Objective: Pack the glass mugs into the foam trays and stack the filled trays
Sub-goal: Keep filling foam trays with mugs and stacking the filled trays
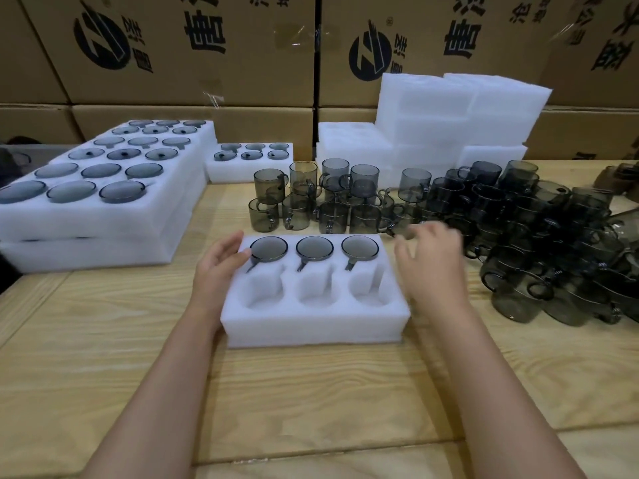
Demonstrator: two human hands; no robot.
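A six-pocket foam tray (313,321) holds three smoky glass mugs (314,248) in its far row. The left hand (221,267) rests, fingers relaxed, against the tray's left edge. The right hand (432,261), motion-blurred, hovers spread and empty beside its right. Loose mugs (518,216) beyond the tray run off-frame.

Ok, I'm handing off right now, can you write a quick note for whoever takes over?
Left hand: open, resting on the left edge of the front tray.
Right hand: open, empty, beside the tray, near the loose mugs.
Done: three mugs in its far row; filled trays stacked at left.
Left: fill three near pockets, stack this tray, then start on the spare trays at back.
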